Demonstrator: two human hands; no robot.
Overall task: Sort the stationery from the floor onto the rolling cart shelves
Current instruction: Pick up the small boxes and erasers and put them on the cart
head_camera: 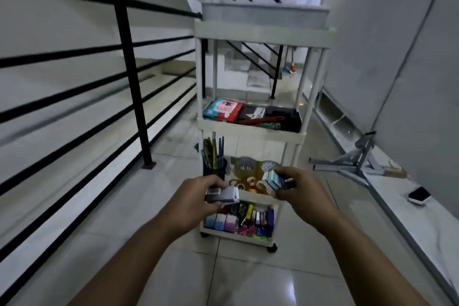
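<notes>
Hands both reach forward over the tiled floor (248, 278), level with the lower shelves of the cart (260, 35). Left hand (198, 196) grips a small grey-white box (222, 195), fingers curled over its top and thumb under it; the box lies roughly level, its long side across the view. Right hand (298, 191) pinches a stack of small boxes (272, 182) with white and teal edges, together with a dark item by the fingertips that is too blurred to identify. The two hands are near each other but apart, with the cart's second-lowest shelf showing in the gap between them. Behind the left hand stands a dark pen cup (214, 167) full of pencils; between and just beyond the hands lie tape rolls (244, 182). Below the hands, the bottom shelf holds a row of small boxes (221, 222) in blue and pink and a heap of coloured clips (255, 227). Beyond and above the hands, a higher shelf carries flat packs, one red and teal (222, 109), beside dark ones. Black railing (131, 87) runs off to the left of the left hand. To the right of the right hand, a grey metal stand (357, 164) lies on the floor by the wall, and a dark flat object (419, 195) rests on a ledge farther right.
</notes>
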